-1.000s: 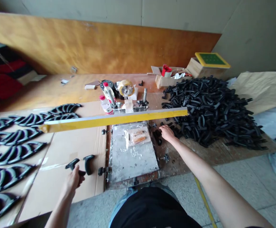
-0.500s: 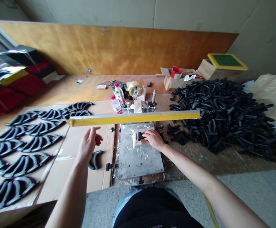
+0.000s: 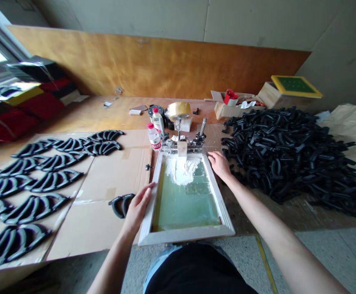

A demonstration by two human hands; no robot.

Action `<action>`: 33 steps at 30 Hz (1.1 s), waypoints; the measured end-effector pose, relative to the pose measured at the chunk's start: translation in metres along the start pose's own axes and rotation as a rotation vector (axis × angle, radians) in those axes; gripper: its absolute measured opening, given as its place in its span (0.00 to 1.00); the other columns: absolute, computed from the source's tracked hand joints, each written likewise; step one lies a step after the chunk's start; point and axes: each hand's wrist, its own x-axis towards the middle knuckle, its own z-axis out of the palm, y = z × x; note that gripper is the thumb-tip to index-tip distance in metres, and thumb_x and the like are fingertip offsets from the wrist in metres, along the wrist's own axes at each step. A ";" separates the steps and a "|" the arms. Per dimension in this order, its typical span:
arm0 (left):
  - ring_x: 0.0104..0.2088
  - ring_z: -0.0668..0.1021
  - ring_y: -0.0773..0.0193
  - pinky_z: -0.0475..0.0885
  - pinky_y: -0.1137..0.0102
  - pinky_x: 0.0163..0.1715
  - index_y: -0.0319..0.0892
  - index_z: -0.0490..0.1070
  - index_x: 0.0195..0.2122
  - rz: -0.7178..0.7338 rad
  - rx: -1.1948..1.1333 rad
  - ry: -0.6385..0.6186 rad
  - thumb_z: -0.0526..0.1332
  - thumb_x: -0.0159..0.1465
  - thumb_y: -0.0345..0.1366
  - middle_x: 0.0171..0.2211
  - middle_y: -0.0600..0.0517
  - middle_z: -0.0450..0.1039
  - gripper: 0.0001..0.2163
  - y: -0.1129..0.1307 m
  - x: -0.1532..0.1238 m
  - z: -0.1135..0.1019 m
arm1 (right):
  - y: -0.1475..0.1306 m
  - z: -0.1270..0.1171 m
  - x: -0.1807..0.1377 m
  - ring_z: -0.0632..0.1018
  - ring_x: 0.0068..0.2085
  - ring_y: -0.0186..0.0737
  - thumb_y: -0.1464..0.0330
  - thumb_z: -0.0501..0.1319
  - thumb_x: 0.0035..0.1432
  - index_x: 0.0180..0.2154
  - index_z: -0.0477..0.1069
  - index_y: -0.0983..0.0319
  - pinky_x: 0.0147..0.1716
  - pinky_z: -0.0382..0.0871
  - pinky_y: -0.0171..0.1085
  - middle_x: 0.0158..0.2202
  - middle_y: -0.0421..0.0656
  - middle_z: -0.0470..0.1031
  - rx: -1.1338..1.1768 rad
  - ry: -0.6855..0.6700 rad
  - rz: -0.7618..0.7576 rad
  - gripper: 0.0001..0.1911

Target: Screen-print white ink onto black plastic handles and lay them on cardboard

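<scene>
A screen-printing frame (image 3: 187, 236) with a pale rim and a green mesh lies lowered in front of me. White ink (image 3: 180, 170) is smeared over the far part of the mesh. My left hand (image 3: 139, 206) is closed at the frame's left rim, its fingertips against the edge. Beside the upper right rim, my right hand (image 3: 220, 165) is open with nothing in it; I cannot tell whether it touches the rim. The frame covers the metal plate. A curved black part (image 3: 121, 205) lies on cardboard just left of my left hand.
Ribbed black parts stand in rows (image 3: 53, 179) on the cardboard at left. A large heap of black parts (image 3: 276, 151) fills the right side. Behind the frame are clamp posts (image 3: 202, 127), bottles (image 3: 154, 138) and a tape roll (image 3: 179, 110). An open carton (image 3: 225, 110) sits farther back.
The frame has swung down from its raised position over the plate. My left hand has moved right to its rim. My right hand has left the small black part and moved right.
</scene>
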 end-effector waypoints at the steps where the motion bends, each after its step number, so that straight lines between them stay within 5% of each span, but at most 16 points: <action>1: 0.37 0.78 0.58 0.71 0.70 0.34 0.44 0.70 0.57 -0.025 0.001 0.004 0.64 0.55 0.58 0.39 0.48 0.78 0.33 -0.015 0.000 0.002 | -0.006 0.001 0.013 0.74 0.51 0.45 0.72 0.59 0.61 0.52 0.72 0.65 0.50 0.69 0.42 0.51 0.52 0.74 0.054 0.006 0.014 0.17; 4: 0.33 0.78 0.59 0.71 0.70 0.32 0.45 0.61 0.64 -0.061 0.047 0.013 0.64 0.55 0.56 0.34 0.50 0.78 0.38 -0.047 0.007 0.010 | -0.044 0.013 0.049 0.66 0.59 0.52 0.70 0.66 0.56 0.58 0.65 0.64 0.57 0.62 0.47 0.59 0.54 0.66 0.165 -0.060 -0.105 0.29; 8: 0.35 0.78 0.58 0.72 0.69 0.34 0.43 0.65 0.62 -0.042 0.066 0.004 0.63 0.57 0.54 0.35 0.49 0.78 0.34 -0.057 0.013 0.013 | -0.088 0.035 0.057 0.72 0.46 0.47 0.72 0.63 0.58 0.44 0.72 0.63 0.48 0.67 0.42 0.42 0.49 0.75 0.112 -0.297 -0.173 0.11; 16: 0.39 0.79 0.56 0.73 0.68 0.37 0.40 0.66 0.60 -0.043 0.026 -0.005 0.63 0.57 0.54 0.40 0.45 0.78 0.34 -0.058 0.013 0.012 | -0.069 0.002 0.004 0.73 0.39 0.42 0.78 0.59 0.53 0.32 0.71 0.62 0.39 0.64 0.36 0.33 0.44 0.74 0.287 -0.531 -0.588 0.07; 23: 0.31 0.79 0.57 0.73 0.69 0.29 0.41 0.65 0.61 -0.104 -0.032 -0.008 0.64 0.55 0.54 0.35 0.47 0.79 0.35 -0.043 0.008 0.014 | -0.072 0.019 -0.009 0.72 0.45 0.45 0.79 0.56 0.57 0.37 0.73 0.62 0.43 0.65 0.40 0.38 0.47 0.75 0.300 -0.326 -0.475 0.11; 27: 0.32 0.79 0.58 0.72 0.70 0.28 0.42 0.65 0.60 -0.107 0.003 0.014 0.65 0.55 0.54 0.34 0.47 0.79 0.35 -0.039 0.007 0.013 | -0.071 0.015 -0.017 0.73 0.44 0.44 0.75 0.59 0.59 0.39 0.75 0.61 0.44 0.66 0.39 0.38 0.45 0.76 0.325 -0.375 -0.528 0.08; 29: 0.32 0.79 0.59 0.72 0.71 0.29 0.43 0.64 0.61 -0.117 0.020 0.008 0.65 0.55 0.54 0.34 0.48 0.79 0.36 -0.033 0.006 0.010 | -0.073 0.011 0.002 0.75 0.42 0.42 0.70 0.62 0.60 0.43 0.75 0.59 0.43 0.67 0.38 0.38 0.44 0.77 0.335 -0.370 -0.437 0.09; 33: 0.30 0.77 0.63 0.69 0.74 0.26 0.45 0.66 0.60 -0.100 -0.012 -0.040 0.64 0.55 0.56 0.34 0.50 0.78 0.34 -0.003 0.000 0.000 | -0.071 0.010 0.063 0.77 0.41 0.42 0.64 0.66 0.57 0.60 0.65 0.51 0.41 0.67 0.37 0.42 0.42 0.78 0.256 -0.286 -0.143 0.29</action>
